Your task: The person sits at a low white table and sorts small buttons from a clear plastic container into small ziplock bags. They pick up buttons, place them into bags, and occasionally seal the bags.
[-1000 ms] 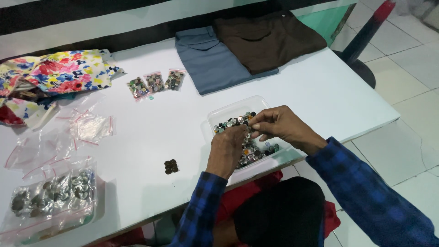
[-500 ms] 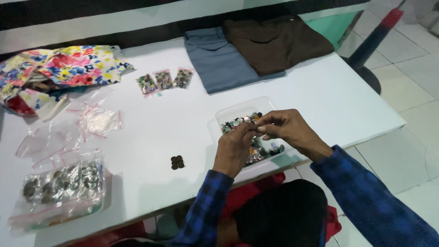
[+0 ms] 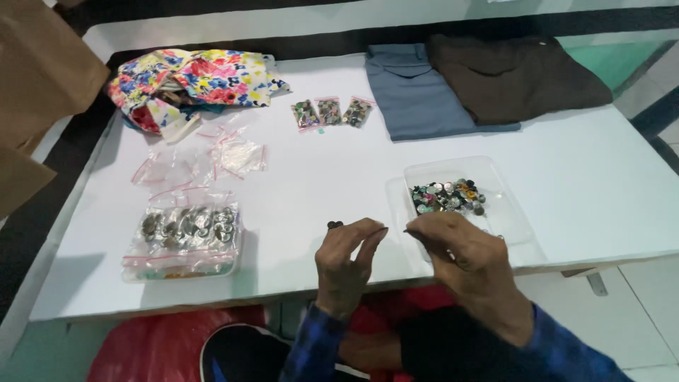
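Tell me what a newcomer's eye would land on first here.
First, the two raised hands at the table's near edge: the left hand and right hand, fingertips pinched towards each other. Just beyond the right hand sits a clear tray of mixed coloured buttons. At the far left corner, a bright floral cloth stands out against the white table.

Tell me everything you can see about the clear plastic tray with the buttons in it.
The clear plastic tray is a shallow, see-through rectangular container with rounded corners, lying flat near the front edge of the white table. A heap of mixed buttons, dark, silvery, green and yellow, fills its left part; the rest looks bare. The right hand is raised in front of its near edge and hides that part; whether they touch cannot be told.
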